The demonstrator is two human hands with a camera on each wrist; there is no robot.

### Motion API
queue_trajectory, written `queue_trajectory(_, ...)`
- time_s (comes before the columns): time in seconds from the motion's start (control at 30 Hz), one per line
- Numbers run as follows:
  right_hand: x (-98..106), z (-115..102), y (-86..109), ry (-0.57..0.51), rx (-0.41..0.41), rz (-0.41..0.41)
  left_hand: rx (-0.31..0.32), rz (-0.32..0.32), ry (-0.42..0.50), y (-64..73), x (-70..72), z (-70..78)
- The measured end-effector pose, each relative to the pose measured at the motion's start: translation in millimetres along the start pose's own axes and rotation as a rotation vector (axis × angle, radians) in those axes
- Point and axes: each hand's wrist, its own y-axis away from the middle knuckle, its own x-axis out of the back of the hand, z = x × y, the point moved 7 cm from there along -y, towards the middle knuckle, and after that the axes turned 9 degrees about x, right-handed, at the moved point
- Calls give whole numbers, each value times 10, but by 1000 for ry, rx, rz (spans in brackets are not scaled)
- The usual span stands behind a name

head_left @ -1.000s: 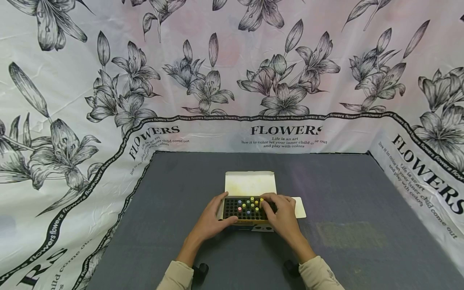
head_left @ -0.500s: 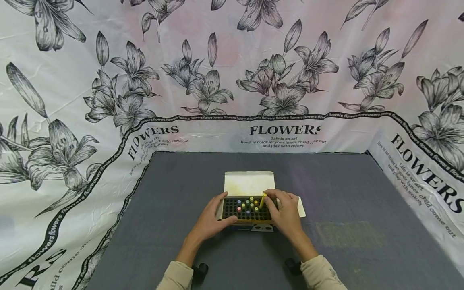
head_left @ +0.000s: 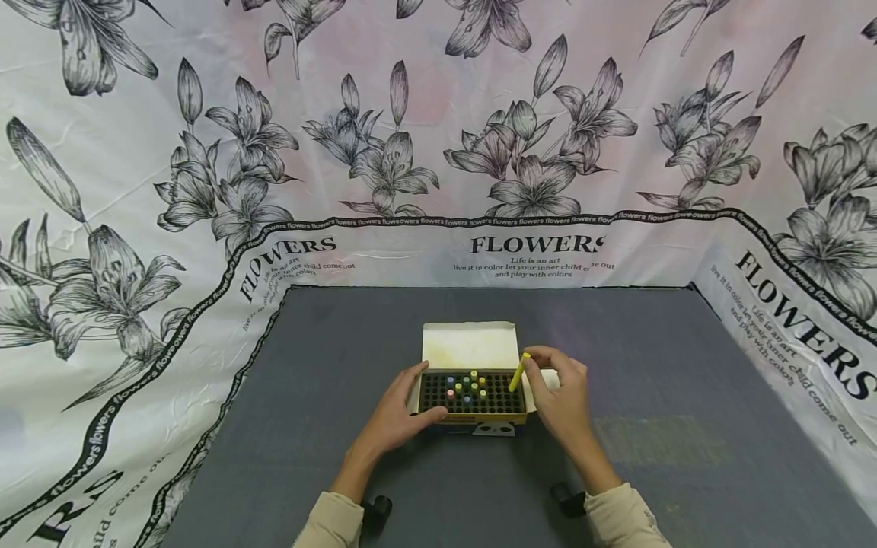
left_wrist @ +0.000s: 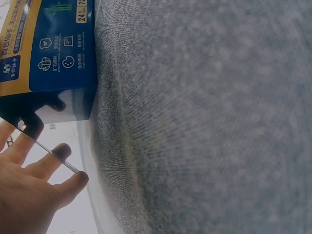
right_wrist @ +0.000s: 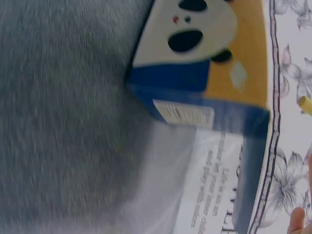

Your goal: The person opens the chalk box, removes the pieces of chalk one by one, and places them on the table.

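An open-topped chalk box (head_left: 473, 418) lies on the table, its top face a grid of dark holes with several coloured chalk ends showing on the left half. My left hand (head_left: 397, 407) holds the box's left end, thumb over the front edge and forefinger at the back corner. Between thumb and fingers, my right hand (head_left: 565, 397) pinches a yellow chalk stick (head_left: 518, 373). It slants, lower end over the right part of the grid. In the right wrist view, the yellow chalk (right_wrist: 305, 104) shows only one end at the frame's edge.
The box's pale lid (head_left: 470, 346) stands raised at the back, and a side flap (head_left: 550, 379) sticks out on the right, partly behind the right hand. A grey cloth (head_left: 329, 350) covers the table. Flower-printed sheeting (head_left: 384, 175) hangs around its back and sides.
My right hand has drawn the yellow chalk up out of the middle of the grid and carried it to the right. The left hand stays in place on the box.
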Motion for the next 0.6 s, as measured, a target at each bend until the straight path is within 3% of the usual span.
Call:
queue_trajectory(0.23, 300, 96, -39, 42, -32, 73, 8, -4, 1, -11, -14, -27)
queue_trajectory(0.6, 761, 303, -14, 114, -77, 64, 16, 0, -6, -8, -13, -16)
